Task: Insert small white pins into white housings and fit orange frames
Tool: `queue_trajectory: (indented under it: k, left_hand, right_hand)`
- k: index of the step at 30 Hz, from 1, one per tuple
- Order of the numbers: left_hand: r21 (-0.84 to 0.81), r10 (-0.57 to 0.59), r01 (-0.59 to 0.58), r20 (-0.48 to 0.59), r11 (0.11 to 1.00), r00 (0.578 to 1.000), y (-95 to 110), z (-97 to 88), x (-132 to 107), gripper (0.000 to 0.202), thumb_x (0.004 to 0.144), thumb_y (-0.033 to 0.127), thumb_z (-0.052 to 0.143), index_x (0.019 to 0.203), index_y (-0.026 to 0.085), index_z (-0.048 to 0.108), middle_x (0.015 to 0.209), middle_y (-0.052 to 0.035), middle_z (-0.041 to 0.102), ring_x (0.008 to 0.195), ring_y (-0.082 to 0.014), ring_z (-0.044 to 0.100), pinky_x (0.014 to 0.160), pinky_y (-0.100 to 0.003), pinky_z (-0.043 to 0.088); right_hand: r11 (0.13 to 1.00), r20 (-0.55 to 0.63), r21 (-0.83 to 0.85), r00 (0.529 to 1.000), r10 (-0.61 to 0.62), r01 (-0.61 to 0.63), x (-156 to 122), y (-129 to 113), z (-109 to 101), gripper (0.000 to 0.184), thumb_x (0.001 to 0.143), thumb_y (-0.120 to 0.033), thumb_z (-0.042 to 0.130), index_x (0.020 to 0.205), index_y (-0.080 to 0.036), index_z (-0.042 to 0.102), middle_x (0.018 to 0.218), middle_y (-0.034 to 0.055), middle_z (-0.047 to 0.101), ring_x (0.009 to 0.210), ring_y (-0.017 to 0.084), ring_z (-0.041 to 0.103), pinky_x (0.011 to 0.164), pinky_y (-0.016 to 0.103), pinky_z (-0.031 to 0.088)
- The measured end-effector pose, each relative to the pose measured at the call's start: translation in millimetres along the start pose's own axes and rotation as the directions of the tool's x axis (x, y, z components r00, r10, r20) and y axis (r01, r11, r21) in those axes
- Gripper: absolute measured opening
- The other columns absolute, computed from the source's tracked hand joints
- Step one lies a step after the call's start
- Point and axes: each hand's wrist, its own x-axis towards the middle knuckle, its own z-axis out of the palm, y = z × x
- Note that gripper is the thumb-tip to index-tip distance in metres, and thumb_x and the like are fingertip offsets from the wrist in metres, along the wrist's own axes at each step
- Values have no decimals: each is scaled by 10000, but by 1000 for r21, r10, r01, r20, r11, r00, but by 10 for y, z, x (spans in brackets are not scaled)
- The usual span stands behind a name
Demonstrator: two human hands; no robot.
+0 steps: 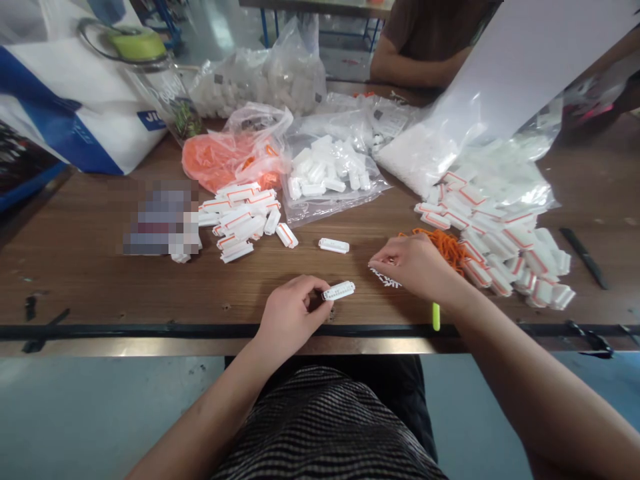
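Between the thumb and fingers of my left hand point(295, 312) is a small white plastic housing point(340, 291), held just above the table's front part. My right hand point(417, 265) has its fingertips pinched together over a small heap of tiny white parts point(384, 277); whether a part is between them is hidden. Beside that hand lies a tangle of orange cords point(443, 248). Another white housing point(334, 245) rests alone on the table between my hands and the bags.
White pieces with orange strips form a left pile point(240, 220) and a right pile point(505, 247). Behind are a clear bag of white pieces point(330, 167), an orange-filled bag point(215, 160) and a bottle point(160, 87). A yellow-green stick point(436, 317) lies near the edge; a person point(415, 60) sits opposite.
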Motion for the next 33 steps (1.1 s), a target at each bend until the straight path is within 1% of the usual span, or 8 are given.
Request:
queue_trajectory:
  k: [3, 6, 11, 15, 19, 29, 31, 33]
  left_hand:
    - [9, -1, 1, 5, 1000, 1000, 12, -6, -1, 111, 773, 149, 708, 863, 212, 691, 648, 47, 577, 578, -114, 489, 579, -236, 364]
    - [10, -8, 8, 1, 1000, 1000, 16, -9, 1, 113, 774, 151, 707, 866, 214, 690, 649, 47, 580, 580, -115, 492, 585, -238, 375]
    - [-4, -7, 7, 2, 1000, 1000, 13, -6, 5, 121, 772, 157, 704, 871, 226, 691, 646, 51, 582, 577, -115, 496, 580, -236, 388]
    - [-8, -2, 2, -4, 1000, 1000, 7, -3, 1, 133, 763, 151, 701, 871, 229, 691, 645, 54, 584, 572, -111, 495, 573, -233, 390]
    - [-8, -1, 1, -5, 1000, 1000, 11, -5, -3, 117, 774, 169, 695, 874, 228, 689, 654, 48, 593, 579, -113, 501, 575, -233, 394]
    - [-6, 9, -9, -10, 1000, 1000, 10, -7, -6, 99, 781, 177, 694, 868, 224, 687, 661, 40, 600, 588, -119, 508, 580, -235, 402]
    - [-1, 1, -1, -7, 1000, 1000, 6, -5, -9, 109, 780, 172, 700, 876, 221, 688, 665, 39, 601, 591, -119, 508, 587, -237, 402]
    - [0, -4, 4, -3, 1000, 1000, 6, -4, -11, 108, 782, 173, 703, 878, 219, 691, 662, 41, 598, 591, -118, 507, 595, -239, 402]
  right_hand:
    - [988, 11, -150, 1000, -27, 28, 20, -95, 80, 224, 808, -241, 576, 649, -226, 733, 735, 25, 736, 738, 187, 643, 833, 386, 336]
    - [975, 4, -223, 1000, 22, -21, 65, -91, 97, 243, 812, -252, 555, 632, -209, 711, 692, 34, 727, 689, 184, 631, 838, 393, 337]
    - [984, 43, -21, 983, 178, -178, 127, 54, 31, 215, 787, -320, 587, 669, -214, 731, 626, 13, 707, 607, 176, 616, 686, 328, 411]
    - [988, 32, 135, 997, 65, -68, 145, 169, 1, 171, 760, -315, 627, 714, -230, 768, 746, 13, 729, 672, 167, 634, 651, 292, 441]
    - [993, 40, 110, 998, -42, 37, 161, 204, 21, 157, 762, -295, 642, 764, -241, 789, 802, 28, 733, 725, 173, 634, 683, 299, 449]
    - [986, -4, -142, 996, -92, 91, 107, 110, 16, 184, 806, -242, 594, 726, -235, 759, 799, 36, 740, 819, 215, 639, 820, 381, 355]
    - [989, -2, -131, 998, -65, 64, 96, 80, 9, 181, 792, -222, 592, 679, -212, 733, 750, 37, 721, 759, 198, 631, 797, 370, 364]
    - [999, 2, -23, 1000, -28, 28, 67, 31, 1, 167, 779, -221, 604, 653, -203, 712, 712, 25, 700, 691, 169, 615, 754, 342, 386]
